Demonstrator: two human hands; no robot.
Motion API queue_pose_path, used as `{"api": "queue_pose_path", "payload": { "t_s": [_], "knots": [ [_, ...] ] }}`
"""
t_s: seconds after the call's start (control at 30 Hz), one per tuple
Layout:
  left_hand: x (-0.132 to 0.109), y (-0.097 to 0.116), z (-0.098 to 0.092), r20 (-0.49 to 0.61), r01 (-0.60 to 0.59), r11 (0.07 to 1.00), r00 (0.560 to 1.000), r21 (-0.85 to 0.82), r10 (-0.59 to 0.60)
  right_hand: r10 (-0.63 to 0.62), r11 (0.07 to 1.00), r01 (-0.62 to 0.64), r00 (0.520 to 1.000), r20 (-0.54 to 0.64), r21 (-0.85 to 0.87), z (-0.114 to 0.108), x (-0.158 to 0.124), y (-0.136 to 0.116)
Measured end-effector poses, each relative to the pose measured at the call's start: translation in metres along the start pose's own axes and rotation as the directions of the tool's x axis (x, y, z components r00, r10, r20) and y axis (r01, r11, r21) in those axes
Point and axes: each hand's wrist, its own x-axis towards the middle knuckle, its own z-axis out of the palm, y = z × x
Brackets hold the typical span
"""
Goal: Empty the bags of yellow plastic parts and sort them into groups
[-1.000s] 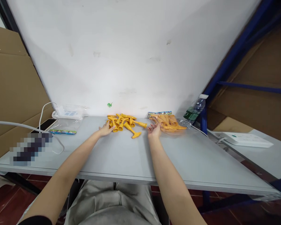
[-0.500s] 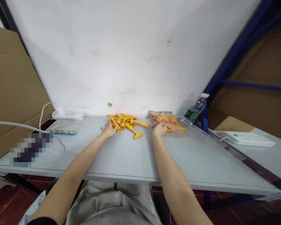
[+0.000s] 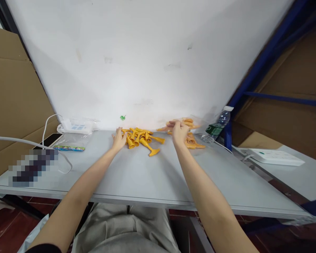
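Note:
A pile of loose yellow plastic horn-shaped pieces [image 3: 140, 137] lies at the far middle of the grey table [image 3: 152, 175], against the white wall. My left hand [image 3: 119, 138] rests open at the pile's left edge, fingers touching the nearest pieces. My right hand [image 3: 179, 130] is closed on a clear bag of the same yellow pieces [image 3: 191, 135] and holds its near end raised off the table, just right of the pile.
A clear bag with a coloured strip [image 3: 73, 142], a white power strip [image 3: 75, 127] with its cable and a phone [image 3: 48, 140] lie far left. A water bottle [image 3: 217, 124] leans at far right by a blue rack post. Another white power strip [image 3: 275, 157] lies right.
My right hand closed on the bag of yellow pieces and lifted it up from the table. My left hand stayed at the pile's left edge.

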Motion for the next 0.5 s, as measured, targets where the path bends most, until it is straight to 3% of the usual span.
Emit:
{"api": "queue_pose_path", "payload": {
  "t_s": [0.1,0.17,0.23,0.3,0.37,0.43,0.5],
  "knots": [
    [0.000,0.011,-0.005,-0.028,-0.032,0.957,0.999,-0.289,0.025,0.079,0.966,-0.104,0.991,0.110,0.239,0.017,-0.013,-0.026],
    [0.001,0.019,-0.007,0.049,0.100,0.836,0.995,-0.540,-0.087,0.136,0.906,-0.205,0.970,0.203,0.370,0.028,-0.024,-0.041],
    [0.002,0.026,-0.012,0.220,0.297,0.627,0.955,-0.720,-0.200,0.167,0.835,-0.304,0.934,0.316,0.459,0.038,-0.036,-0.052],
    [0.003,0.029,-0.019,0.366,0.412,0.431,0.911,-0.803,-0.189,0.207,0.763,-0.421,0.878,0.431,0.490,0.046,-0.046,-0.056],
    [0.005,0.030,-0.028,0.408,0.421,0.318,0.906,-0.849,-0.111,0.255,0.701,-0.528,0.813,0.522,0.480,0.053,-0.054,-0.054],
    [0.007,0.026,-0.034,0.399,0.405,0.268,0.913,-0.874,-0.078,0.303,0.656,-0.597,0.768,0.564,0.461,0.057,-0.059,-0.047],
    [0.011,0.021,-0.035,0.403,0.424,0.278,0.905,-0.862,-0.134,0.349,0.627,-0.635,0.747,0.566,0.451,0.061,-0.062,-0.036]
  ]
}}
